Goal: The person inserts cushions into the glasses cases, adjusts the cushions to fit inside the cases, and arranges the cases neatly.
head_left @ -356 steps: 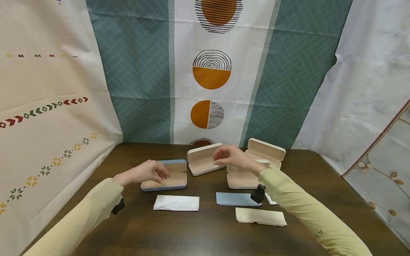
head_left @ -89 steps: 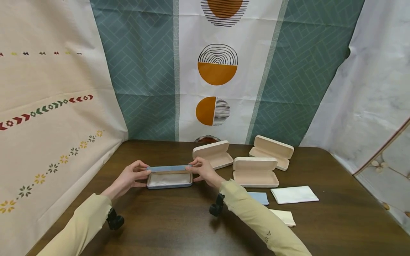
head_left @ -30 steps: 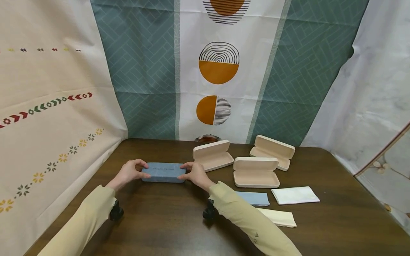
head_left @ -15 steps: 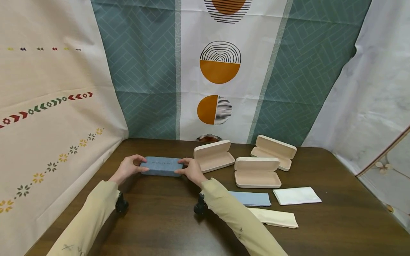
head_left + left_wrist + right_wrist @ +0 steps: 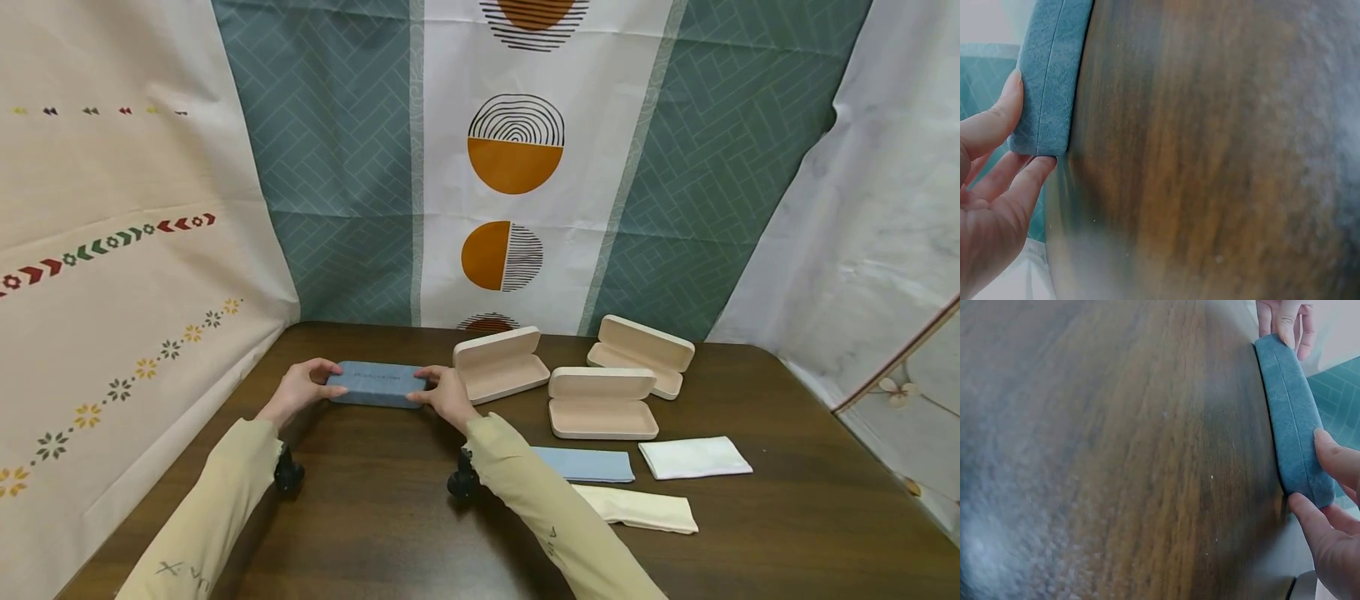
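Note:
A closed blue glasses case (image 5: 378, 383) rests on the dark wooden table, towards the back left. My left hand (image 5: 302, 390) holds its left end, and in the left wrist view the thumb lies on the lid with fingers (image 5: 1030, 181) against the end. At the opposite end my right hand (image 5: 444, 394) grips the case between thumb and fingers. Seen from the right wrist, the case (image 5: 1291, 419) lies flat on the tabletop, its lid seam shut all along. Whatever is inside is hidden by the lid.
Three open beige glasses cases, a left one (image 5: 498, 371), a front one (image 5: 602, 417) and a rear one (image 5: 645, 350), stand right of my hands. Nearer lie a folded blue cloth (image 5: 592, 465), a white cloth (image 5: 696, 458) and a cream cloth (image 5: 648, 510), the blue and cream partly behind my right sleeve.
The white cloth that lay before the blue case went inside it, and the lid came down. Over the last second both hands moved the closed case slightly back and left.

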The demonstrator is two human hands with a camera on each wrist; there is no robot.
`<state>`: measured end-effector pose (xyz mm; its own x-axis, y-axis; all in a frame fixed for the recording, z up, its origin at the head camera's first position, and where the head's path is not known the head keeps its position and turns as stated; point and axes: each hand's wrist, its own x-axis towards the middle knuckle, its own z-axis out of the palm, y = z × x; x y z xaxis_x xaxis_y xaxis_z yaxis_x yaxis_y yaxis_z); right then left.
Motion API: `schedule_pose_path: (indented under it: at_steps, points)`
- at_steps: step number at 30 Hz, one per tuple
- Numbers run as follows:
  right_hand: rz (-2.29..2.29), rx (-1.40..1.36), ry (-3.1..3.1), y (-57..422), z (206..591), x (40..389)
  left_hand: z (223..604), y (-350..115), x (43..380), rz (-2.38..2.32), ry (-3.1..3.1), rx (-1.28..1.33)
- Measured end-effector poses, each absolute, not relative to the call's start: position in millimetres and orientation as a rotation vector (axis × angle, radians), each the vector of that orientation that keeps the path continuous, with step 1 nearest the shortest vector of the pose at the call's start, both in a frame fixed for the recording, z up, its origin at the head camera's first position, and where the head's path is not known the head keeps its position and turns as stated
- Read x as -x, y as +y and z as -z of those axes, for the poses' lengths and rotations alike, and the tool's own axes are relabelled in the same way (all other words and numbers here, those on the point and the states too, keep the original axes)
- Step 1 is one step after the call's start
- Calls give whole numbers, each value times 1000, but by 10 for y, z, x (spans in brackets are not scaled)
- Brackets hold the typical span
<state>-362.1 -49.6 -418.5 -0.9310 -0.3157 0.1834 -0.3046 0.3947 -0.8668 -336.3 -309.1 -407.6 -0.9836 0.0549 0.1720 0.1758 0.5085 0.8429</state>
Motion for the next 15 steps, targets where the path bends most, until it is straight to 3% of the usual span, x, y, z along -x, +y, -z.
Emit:
schedule_pose_path:
  at_steps: [15]
  points:
    - [1462,746,2762,-444,3932,3503,3908,-3089,3325,1483,-2673,131]
